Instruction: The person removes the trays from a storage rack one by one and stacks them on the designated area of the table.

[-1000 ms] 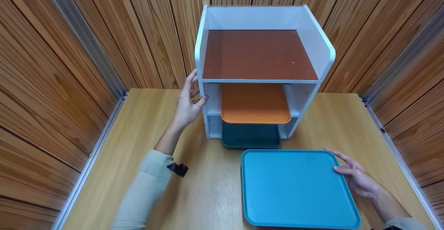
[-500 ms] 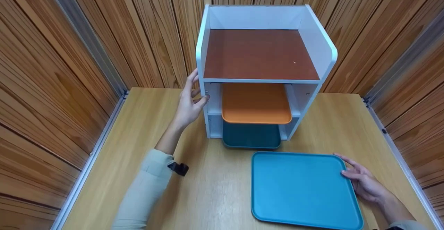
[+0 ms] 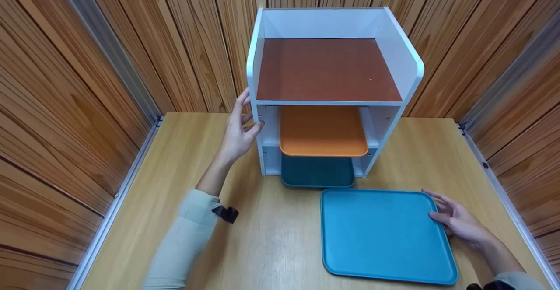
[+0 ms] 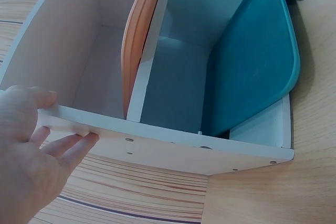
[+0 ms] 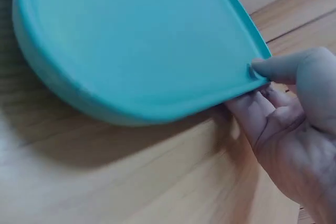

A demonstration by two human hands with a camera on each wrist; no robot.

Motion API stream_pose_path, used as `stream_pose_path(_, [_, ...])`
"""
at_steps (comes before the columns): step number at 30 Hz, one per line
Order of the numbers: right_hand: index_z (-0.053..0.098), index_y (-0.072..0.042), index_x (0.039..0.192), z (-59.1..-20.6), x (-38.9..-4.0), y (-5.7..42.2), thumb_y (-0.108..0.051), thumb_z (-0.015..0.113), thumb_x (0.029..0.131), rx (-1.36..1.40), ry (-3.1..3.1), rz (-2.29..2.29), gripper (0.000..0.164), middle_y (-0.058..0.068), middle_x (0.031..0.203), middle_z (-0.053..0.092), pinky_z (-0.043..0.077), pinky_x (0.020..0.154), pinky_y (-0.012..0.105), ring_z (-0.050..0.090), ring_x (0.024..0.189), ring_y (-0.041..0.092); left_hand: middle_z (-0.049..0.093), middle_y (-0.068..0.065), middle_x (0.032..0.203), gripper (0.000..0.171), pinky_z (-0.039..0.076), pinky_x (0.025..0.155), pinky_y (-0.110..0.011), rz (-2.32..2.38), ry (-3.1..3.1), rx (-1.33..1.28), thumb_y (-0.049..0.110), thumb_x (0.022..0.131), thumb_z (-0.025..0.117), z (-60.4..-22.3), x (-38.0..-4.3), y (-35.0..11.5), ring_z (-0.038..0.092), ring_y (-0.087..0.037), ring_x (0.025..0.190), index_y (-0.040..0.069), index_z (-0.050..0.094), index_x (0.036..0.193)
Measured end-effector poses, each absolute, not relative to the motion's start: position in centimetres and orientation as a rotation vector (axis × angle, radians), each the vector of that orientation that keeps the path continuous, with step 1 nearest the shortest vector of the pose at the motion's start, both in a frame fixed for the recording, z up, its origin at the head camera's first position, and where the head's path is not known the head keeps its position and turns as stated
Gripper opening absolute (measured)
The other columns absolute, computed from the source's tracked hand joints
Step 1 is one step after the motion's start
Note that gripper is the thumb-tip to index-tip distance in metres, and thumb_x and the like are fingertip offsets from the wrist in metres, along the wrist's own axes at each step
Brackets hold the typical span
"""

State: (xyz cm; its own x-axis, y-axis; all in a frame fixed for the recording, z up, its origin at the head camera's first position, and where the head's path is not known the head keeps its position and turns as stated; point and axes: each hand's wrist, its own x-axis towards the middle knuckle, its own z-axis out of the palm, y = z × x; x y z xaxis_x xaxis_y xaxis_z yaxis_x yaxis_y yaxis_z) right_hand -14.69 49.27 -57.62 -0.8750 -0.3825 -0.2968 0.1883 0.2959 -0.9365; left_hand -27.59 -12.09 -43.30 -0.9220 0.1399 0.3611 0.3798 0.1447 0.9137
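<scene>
My right hand [image 3: 457, 220] grips the right rim of a bright blue tray [image 3: 387, 237], thumb on top and fingers beneath, as the right wrist view shows. The tray is held low over the table in front of a white shelf unit [image 3: 404, 58]. My left hand [image 3: 238, 132] holds the left side panel of that unit, with the thumb [image 4: 46, 99] around its front edge and the fingers against the outer face. An orange tray [image 3: 323, 132] lies on the middle shelf, its front sticking out. Below it, a dark teal tray [image 3: 317, 172] juts from the bottom compartment.
The unit's top shelf [image 3: 328, 69] has a brown surface with raised white sides and back. Wood-patterned walls [image 3: 183, 40] enclose the wooden table [image 3: 262, 237] at the back and both sides, with metal rails [image 3: 113, 207] along the side edges.
The blue tray has moved to the right and slightly away from the unit with my right hand, its far edge then rising a little. My left hand stays on the side panel.
</scene>
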Motion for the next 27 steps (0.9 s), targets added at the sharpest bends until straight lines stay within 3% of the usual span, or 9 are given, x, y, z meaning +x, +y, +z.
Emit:
stream_pose_path(2, [0.030,-0.029,0.180,-57.29,-14.79,49.04,-0.018,0.051,0.121,-0.142,2.200,-1.529,0.063,-0.036,0.139,0.060,0.070,0.089,0.033,0.075,0.117,-0.002,0.042,-0.020,0.175,0.085,0.054,0.120,-0.070,-1.869,-2.220,-0.515,-0.006,0.107,0.066,-43.33,-27.61,-12.07,0.050,-0.055,0.161,0.019,0.025,0.178])
stream_pose_path(6, [0.033,-0.013,0.177,-56.91,-14.90,48.93,-0.015,0.057,0.118,-0.151,2.385,-1.380,0.064,-0.012,0.141,0.063,0.065,0.084,0.028,0.070,0.113,-0.006,0.042,-0.021,0.175,0.085,0.054,0.120,-0.071,-1.882,-2.210,-0.528,-0.006,0.107,0.066,-43.39,-27.62,-12.05,0.049,-0.056,0.161,0.018,0.025,0.178])
stream_pose_path(10, [0.039,-0.005,0.173,-56.99,-14.96,49.02,-0.008,0.059,0.115,-0.186,2.514,-1.286,0.062,0.007,0.132,0.063,0.059,0.077,0.026,0.066,0.101,0.002,0.042,-0.021,0.175,0.085,0.054,0.120,-0.070,-1.880,-2.209,-0.524,-0.006,0.107,0.066,-43.42,-27.63,-12.09,0.050,-0.056,0.161,0.019,0.026,0.178])
stream_pose_path(14, [0.040,0.000,0.170,-57.20,-14.91,49.06,-0.001,0.059,0.113,-0.205,2.556,-1.272,0.061,0.016,0.130,0.062,0.056,0.068,0.028,0.064,0.091,0.009,0.042,-0.021,0.175,0.084,0.053,0.120,-0.072,-1.852,-2.223,-0.516,-0.006,0.107,0.067,-43.40,-27.59,-12.07,0.050,-0.057,0.159,0.017,0.026,0.177])
stream_pose_path(20, [0.041,0.012,0.163,-57.31,-14.65,48.84,0.005,0.063,0.108,-0.238,2.653,-1.187,0.059,0.027,0.132,0.063,0.055,0.072,0.023,0.063,0.091,0.004,0.042,-0.021,0.175,0.084,0.054,0.119,-0.072,-1.836,-2.240,-0.511,-0.005,0.107,0.067,-43.41,-27.62,-12.06,0.050,-0.058,0.159,0.017,0.026,0.177])
stream_pose_path(27, [0.045,0.009,0.163,-57.27,-14.42,48.92,0.000,0.062,0.110,-0.153,2.643,-1.184,0.056,0.034,0.140,0.050,0.056,0.063,0.027,0.057,0.080,0.014,0.042,-0.021,0.176,0.085,0.054,0.119,-0.072,-1.851,-2.232,-0.502,-0.006,0.107,0.066,-43.43,-27.65,-12.11,0.050,-0.057,0.160,0.019,0.026,0.178])
